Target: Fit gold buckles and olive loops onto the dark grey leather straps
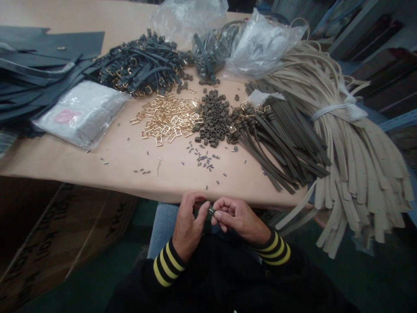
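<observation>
In front of the table edge, my right hand [239, 217] pinches a small dark olive strap loop [211, 211] between thumb and fingertips. My left hand [190, 219] meets it from the other side, thumb at the loop's end and fingers curled, partly hidden. A heap of similar strap loops [213, 115] lies on the table, beside a pile of gold buckles [169, 117]. Little dark metal pieces [204, 161] are scattered nearer to me. Olive straps [286, 130], some fitted with buckles, lie to the right of the loops.
Beige straps [332, 117] tied in a bundle hang over the right edge of the table [130, 161]. Dark buckled straps [143, 63] and plastic bags [263, 43] lie at the back. A wrapped white packet [83, 113] is on the left, above a cardboard box [87, 217].
</observation>
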Motion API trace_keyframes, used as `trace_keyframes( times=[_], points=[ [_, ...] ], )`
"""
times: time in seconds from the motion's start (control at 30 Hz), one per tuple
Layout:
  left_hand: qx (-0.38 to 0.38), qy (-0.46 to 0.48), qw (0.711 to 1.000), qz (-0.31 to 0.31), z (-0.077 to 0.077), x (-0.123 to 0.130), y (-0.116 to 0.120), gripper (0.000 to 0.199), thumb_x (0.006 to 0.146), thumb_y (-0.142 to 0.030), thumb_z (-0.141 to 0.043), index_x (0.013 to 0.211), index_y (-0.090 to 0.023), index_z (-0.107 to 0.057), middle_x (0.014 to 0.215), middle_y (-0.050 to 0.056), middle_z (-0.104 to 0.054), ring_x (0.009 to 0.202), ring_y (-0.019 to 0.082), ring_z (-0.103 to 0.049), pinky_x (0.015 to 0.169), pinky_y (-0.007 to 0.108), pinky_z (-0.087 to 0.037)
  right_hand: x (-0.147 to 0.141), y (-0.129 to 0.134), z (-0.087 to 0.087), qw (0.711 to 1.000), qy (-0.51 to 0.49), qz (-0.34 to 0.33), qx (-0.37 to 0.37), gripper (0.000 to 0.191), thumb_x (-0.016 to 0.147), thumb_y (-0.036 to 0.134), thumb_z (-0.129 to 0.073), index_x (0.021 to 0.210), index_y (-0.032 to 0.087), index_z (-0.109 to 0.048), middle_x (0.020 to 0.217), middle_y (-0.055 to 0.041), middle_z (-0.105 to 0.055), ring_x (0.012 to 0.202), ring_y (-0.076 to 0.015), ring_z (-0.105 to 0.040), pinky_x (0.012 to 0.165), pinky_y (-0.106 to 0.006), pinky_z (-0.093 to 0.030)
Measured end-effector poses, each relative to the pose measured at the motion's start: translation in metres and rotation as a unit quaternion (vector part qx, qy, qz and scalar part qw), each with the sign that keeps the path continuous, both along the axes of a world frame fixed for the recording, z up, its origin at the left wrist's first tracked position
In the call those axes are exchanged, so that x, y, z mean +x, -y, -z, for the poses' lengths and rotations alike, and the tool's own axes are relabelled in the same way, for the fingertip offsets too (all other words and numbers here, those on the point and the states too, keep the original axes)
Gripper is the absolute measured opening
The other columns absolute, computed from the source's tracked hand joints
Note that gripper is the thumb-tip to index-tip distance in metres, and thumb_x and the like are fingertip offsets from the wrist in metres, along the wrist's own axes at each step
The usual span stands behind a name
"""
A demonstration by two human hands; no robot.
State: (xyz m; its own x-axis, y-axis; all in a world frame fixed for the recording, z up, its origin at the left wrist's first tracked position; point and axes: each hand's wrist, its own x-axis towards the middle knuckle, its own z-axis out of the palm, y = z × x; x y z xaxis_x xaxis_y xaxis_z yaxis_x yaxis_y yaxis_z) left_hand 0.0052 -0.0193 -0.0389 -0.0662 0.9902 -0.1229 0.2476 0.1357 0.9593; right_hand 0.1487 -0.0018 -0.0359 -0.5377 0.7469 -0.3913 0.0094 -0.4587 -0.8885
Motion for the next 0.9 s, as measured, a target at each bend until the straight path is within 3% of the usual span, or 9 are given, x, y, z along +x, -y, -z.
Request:
trace_keyframes(
  times=[0.07, 0.13, 0.37, 0.53, 0.6, 0.7, 0.8, 0.9],
  points=[
    [0.096, -0.069, 0.992, 0.033, -0.001, -0.002, 0.004, 0.006, 0.077, -0.014, -0.047, 0.078, -0.016, -0.053, 0.079, 0.004, -0.054, 0.077, 0.014, -0.051, 0.071, 0.027, -0.041, 0.0, -0.001, -0.002, 1.0, 0.021, 0.008, 0.004, 0.019, 0.072, 0.031, -0.055, 0.076, 0.014, -0.047, 0.064, -0.0005, -0.058, 0.042, -0.0041, -0.045, 0.043, -0.018, -0.034],
    [0.146, -0.089, 0.982, 0.075, -0.002, -0.004, 0.007, 0.01, 0.079, -0.012, -0.044, 0.081, -0.016, -0.053, 0.081, 0.004, -0.055, 0.079, 0.014, -0.052, 0.072, 0.027, -0.042, 0.0, -0.001, -0.003, 0.999, 0.034, 0.015, 0.012, 0.018, 0.072, 0.03, -0.054, 0.077, 0.013, -0.048, 0.064, -0.0003, -0.058, 0.043, -0.0043, -0.045, 0.044, -0.018, -0.036],
    [0.17, -0.122, 0.973, 0.099, -0.007, 0.0, 0.008, 0.01, 0.079, -0.009, -0.043, 0.072, -0.016, -0.046, 0.077, 0.005, -0.049, 0.077, 0.015, -0.048, 0.071, 0.029, -0.042, -0.004, 0.0, -0.001, 0.996, 0.068, 0.037, 0.033, 0.014, 0.072, 0.026, -0.053, 0.077, 0.013, -0.048, 0.061, 0.0017, -0.055, 0.045, -0.005, -0.046, 0.046, -0.019, -0.037],
    [0.124, 0.001, 0.943, 0.31, -0.018, -0.003, 0.011, 0.011, 0.081, -0.016, -0.041, 0.073, -0.016, -0.049, 0.081, 0.007, -0.053, 0.082, 0.016, -0.049, 0.074, 0.028, -0.042, 0.001, -0.006, 0.002, 0.994, 0.041, 0.101, 0.007, 0.019, 0.072, 0.03, -0.055, 0.077, 0.013, -0.047, 0.062, 0.0014, -0.057, 0.042, -0.0032, -0.041, 0.042, -0.017, -0.032],
    [0.068, -0.009, 0.962, 0.265, -0.019, -0.008, 0.009, 0.021, 0.084, -0.02, -0.036, 0.07, -0.015, -0.051, 0.074, 0.006, -0.054, 0.075, 0.015, -0.051, 0.07, 0.026, -0.042, 0.004, -0.008, 0.002, 0.996, 0.012, 0.091, -0.001, 0.021, 0.072, 0.031, -0.056, 0.079, 0.013, -0.047, 0.064, 0.0004, -0.058, 0.042, -0.0032, -0.042, 0.042, -0.017, -0.032],
    [-0.04, -0.048, 0.991, 0.118, -0.014, -0.016, 0.001, 0.028, 0.084, -0.03, -0.037, 0.065, -0.015, -0.051, 0.057, 0.0, -0.05, 0.056, 0.011, -0.048, 0.055, 0.024, -0.04, 0.006, -0.007, 0.003, 0.997, -0.005, 0.08, -0.021, 0.022, 0.072, 0.032, -0.057, 0.079, 0.013, -0.048, 0.065, 0.0, -0.059, 0.042, -0.0031, -0.042, 0.042, -0.017, -0.032],
    [-0.131, 0.06, 0.989, 0.044, -0.009, -0.018, -0.008, 0.025, 0.079, -0.038, -0.043, 0.074, -0.015, -0.051, 0.054, -0.003, -0.05, 0.043, 0.008, -0.044, 0.043, 0.021, -0.038, 0.004, -0.004, 0.004, 0.998, -0.001, 0.056, -0.037, 0.022, 0.072, 0.032, -0.057, 0.08, 0.014, -0.048, 0.066, -0.0006, -0.06, 0.042, -0.0031, -0.042, 0.04, -0.016, -0.03],
    [-0.17, 0.164, 0.972, 0.022, -0.007, -0.016, -0.014, 0.025, 0.075, -0.038, -0.049, 0.071, -0.014, -0.05, 0.051, -0.005, -0.05, 0.037, 0.005, -0.041, 0.037, 0.017, -0.035, 0.002, -0.002, 0.005, 0.998, 0.002, 0.03, -0.047, 0.021, 0.073, 0.032, -0.057, 0.08, 0.014, -0.048, 0.066, -0.0005, -0.06, 0.042, -0.003, -0.043, 0.039, -0.016, -0.029]
  ],
)
